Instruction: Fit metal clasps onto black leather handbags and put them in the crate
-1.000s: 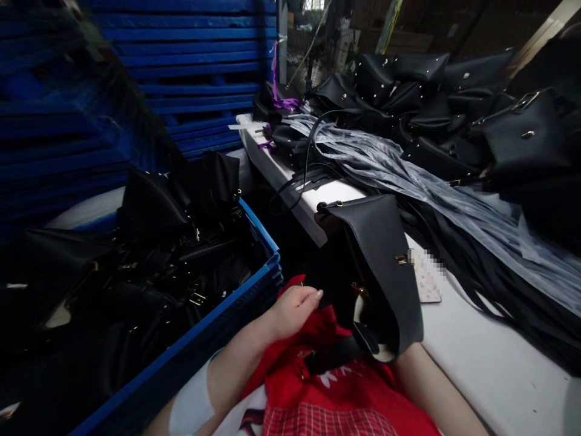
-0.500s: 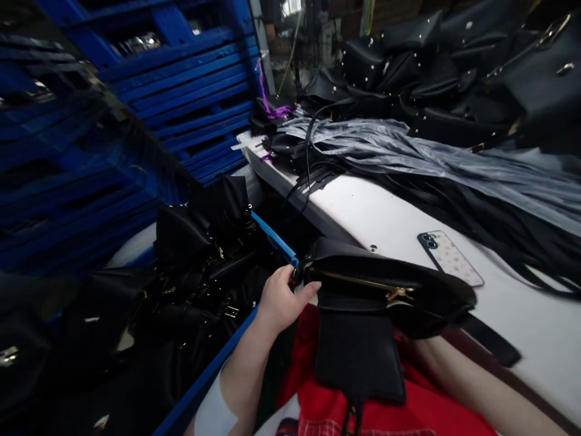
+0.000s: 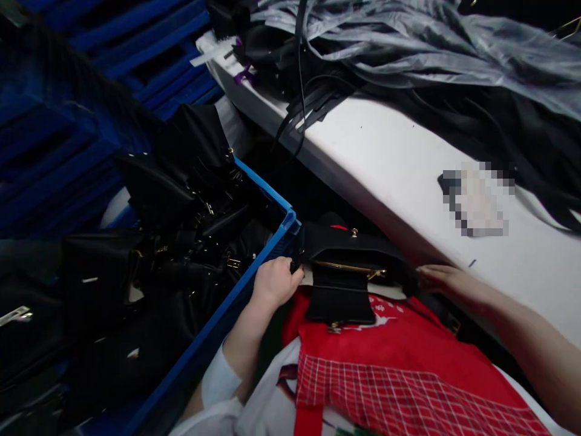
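Note:
A black leather handbag (image 3: 345, 266) with a gold zip and gold fittings lies on my lap, over a red apron (image 3: 385, 375). My left hand (image 3: 274, 282) is closed on the bag's left end, right beside the rim of a blue crate. My right hand (image 3: 436, 277) rests at the bag's right end, under the table edge; its fingers are partly hidden by the bag and the shadow.
The blue plastic crate (image 3: 267, 248) on my left is full of black handbags (image 3: 181, 206). A white table (image 3: 390, 157) on the right carries a phone (image 3: 476, 197), black straps (image 3: 304, 103) and clear plastic sleeves (image 3: 408, 42). Blue pallets (image 3: 68, 91) stand behind.
The bag has come down from in front of me onto my lap and lies lower and flatter. My left hand has closed on its end. The view has tilted downward.

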The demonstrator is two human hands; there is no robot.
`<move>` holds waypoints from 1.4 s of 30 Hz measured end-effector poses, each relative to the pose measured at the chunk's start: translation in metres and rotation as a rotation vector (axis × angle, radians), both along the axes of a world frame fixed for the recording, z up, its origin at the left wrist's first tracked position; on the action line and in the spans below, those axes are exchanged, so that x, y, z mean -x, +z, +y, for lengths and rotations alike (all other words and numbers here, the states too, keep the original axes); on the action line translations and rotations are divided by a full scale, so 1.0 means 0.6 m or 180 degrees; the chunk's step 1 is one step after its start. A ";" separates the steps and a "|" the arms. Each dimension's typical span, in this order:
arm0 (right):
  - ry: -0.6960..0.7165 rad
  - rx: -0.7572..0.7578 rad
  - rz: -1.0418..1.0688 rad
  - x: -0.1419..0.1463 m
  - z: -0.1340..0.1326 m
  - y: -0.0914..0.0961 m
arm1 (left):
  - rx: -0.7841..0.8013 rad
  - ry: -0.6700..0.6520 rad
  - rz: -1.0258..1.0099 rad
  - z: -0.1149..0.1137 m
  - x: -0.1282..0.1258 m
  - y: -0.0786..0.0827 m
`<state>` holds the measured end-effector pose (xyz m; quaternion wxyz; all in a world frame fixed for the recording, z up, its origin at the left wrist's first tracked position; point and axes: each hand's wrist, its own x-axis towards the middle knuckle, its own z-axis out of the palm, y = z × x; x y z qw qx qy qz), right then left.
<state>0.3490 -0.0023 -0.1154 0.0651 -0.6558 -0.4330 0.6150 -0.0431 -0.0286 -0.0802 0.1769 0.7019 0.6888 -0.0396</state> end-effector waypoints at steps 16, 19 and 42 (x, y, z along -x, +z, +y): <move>0.2722 -0.1914 0.1257 0.263 0.073 0.072 | 0.1349 0.0244 -0.2666 0.028 -0.009 0.000; 0.2532 -0.2524 0.0935 0.291 0.064 0.045 | 0.1477 0.0635 -0.3014 0.025 -0.004 -0.019; 0.1473 -0.2625 0.1079 0.333 0.067 -0.031 | 0.1180 0.1738 -0.3473 0.049 -0.017 -0.057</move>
